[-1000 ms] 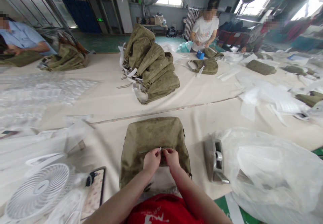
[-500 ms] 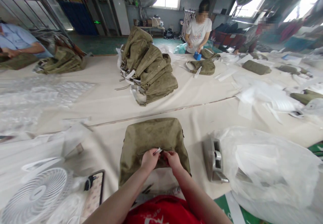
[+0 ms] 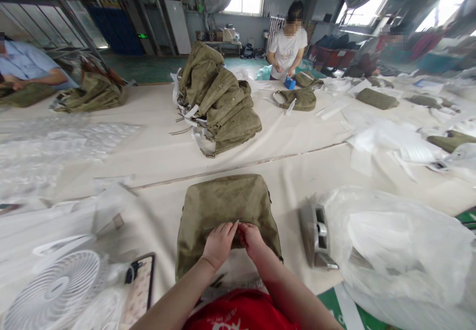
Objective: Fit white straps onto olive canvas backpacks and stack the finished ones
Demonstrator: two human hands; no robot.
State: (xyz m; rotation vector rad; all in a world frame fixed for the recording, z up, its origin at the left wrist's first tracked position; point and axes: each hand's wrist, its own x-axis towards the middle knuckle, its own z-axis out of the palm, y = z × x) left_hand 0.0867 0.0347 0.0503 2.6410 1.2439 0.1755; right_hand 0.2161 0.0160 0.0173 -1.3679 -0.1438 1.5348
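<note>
An olive-green bag (image 3: 226, 198) lies flat on the pale table in front of me, with a zipper line across its middle. Over that line my left hand (image 3: 220, 241) is closed, fingers pressed together around something too small to make out. Touching it at the fingertips, my right hand (image 3: 251, 236) is also closed in a pinch, and what it grips is hidden by the fingers. Clear plastic with dark marks lies below the hands, close to my red shirt.
A tape dispenser (image 3: 318, 236) and plastic bags (image 3: 401, 250) are at the right. A white fan (image 3: 55, 290) and a phone (image 3: 139, 290) lie left. Beyond is a pile of olive bags (image 3: 223, 102). People stand or sit around the far table.
My left hand has turned over and closed in against my right hand, covering the small white item that showed between the fingers. The bag has stayed in place.
</note>
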